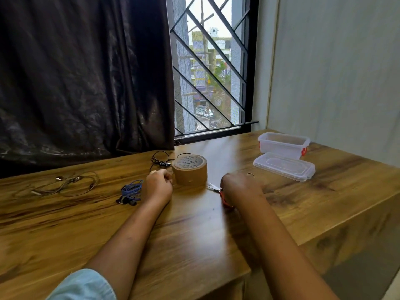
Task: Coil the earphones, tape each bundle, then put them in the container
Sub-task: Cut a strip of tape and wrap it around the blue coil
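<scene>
At the centre of the frame we see a wide roll of brown packing tape [189, 169] standing on a wooden table [194, 230], with the left hand [157, 187] curled closed against its left side, though we cannot tell what it grips. Just right, the right hand [239, 187] is closed over red-handled scissors [218, 192]. A coiled blue earphone bundle [129, 192] lies left of centre, loose pale earphones [65, 185] sit further left, black earphones [160, 161] behind the tape, and a clear plastic container [283, 145] with its lid [284, 166] sits at the right.

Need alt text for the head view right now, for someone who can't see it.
At a wooden table, the left hand touches a brown tape roll while the right hand covers red-handled scissors. Three earphones lie left; an open container and lid sit right.
</scene>
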A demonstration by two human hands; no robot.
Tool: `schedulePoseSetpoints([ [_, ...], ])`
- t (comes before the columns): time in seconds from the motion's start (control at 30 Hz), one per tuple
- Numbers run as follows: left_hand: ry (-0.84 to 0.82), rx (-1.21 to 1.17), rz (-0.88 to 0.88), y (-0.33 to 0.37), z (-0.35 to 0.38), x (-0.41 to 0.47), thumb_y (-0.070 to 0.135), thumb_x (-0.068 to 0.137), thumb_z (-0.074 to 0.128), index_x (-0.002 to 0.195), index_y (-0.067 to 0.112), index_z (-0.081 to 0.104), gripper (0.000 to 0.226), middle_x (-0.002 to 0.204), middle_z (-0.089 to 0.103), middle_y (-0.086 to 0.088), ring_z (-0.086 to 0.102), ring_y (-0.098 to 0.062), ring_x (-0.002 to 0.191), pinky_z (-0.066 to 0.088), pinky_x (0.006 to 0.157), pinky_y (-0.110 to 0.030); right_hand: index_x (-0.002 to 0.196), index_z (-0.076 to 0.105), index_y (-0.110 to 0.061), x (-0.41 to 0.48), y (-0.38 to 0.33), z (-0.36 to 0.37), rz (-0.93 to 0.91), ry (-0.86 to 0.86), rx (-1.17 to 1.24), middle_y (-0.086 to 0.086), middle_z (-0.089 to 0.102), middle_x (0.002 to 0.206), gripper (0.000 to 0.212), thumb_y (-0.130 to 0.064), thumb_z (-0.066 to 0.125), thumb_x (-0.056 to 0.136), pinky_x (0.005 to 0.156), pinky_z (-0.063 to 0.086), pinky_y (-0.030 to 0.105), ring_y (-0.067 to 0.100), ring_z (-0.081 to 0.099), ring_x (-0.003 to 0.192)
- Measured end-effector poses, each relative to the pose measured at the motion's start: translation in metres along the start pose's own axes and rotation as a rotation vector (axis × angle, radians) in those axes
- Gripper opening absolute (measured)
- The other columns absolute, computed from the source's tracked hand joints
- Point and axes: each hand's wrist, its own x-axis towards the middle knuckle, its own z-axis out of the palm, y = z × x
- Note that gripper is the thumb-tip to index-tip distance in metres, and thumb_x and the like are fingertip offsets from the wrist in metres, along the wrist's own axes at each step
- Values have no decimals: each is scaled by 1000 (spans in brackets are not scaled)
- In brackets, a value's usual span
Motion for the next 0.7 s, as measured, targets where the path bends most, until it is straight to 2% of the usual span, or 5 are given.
schedulePoseSetpoints([
  [0.13, -17, -11, 8, 0, -2, 1, 15, 90, 57, 104, 16, 66, 16, 109, 63, -7, 57, -24, 96, 41, 70, -28, 121, 59, -17, -2, -1, -2, -79, 1, -44, 7, 60, 117, 31, -16, 53, 91, 74, 40, 33, 28, 58, 107],
  [0.3, -85, -179, -48, -5, -5, 3, 11, 87, 62, 109, 14, 67, 22, 108, 69, -4, 61, -20, 98, 47, 81, -29, 125, 53, -11, -6, -5, -11, -198, -94, -180, 10, 57, 120, 32, -18, 51, 94, 88, 46, 37, 29, 56, 109],
  [0.43, -108, -217, -56, -4, -7, 2, 13, 87, 64, 113, 14, 66, 26, 109, 69, -2, 61, -18, 100, 47, 84, -27, 124, 52, -12, 3, -20, -15, -278, -135, -166, 10, 57, 120, 30, -21, 50, 96, 77, 42, 33, 27, 55, 98],
  [0.53, -132, -219, -54, -6, -6, 2, 15, 86, 65, 113, 17, 67, 27, 108, 69, -1, 62, -17, 99, 49, 86, -30, 130, 50, -18, 11, -32, -35, -309, -87, -99, 8, 54, 125, 36, -27, 52, 95, 80, 41, 32, 29, 55, 106],
  [0.7, -151, -243, -65, -3, -6, 2, 13, 86, 65, 107, 23, 69, 23, 102, 69, 6, 59, -11, 91, 48, 78, -27, 121, 58, -19, 33, -58, -72, -402, 50, -183, 5, 57, 122, 34, -11, 57, 88, 89, 49, 38, 27, 53, 105],
])
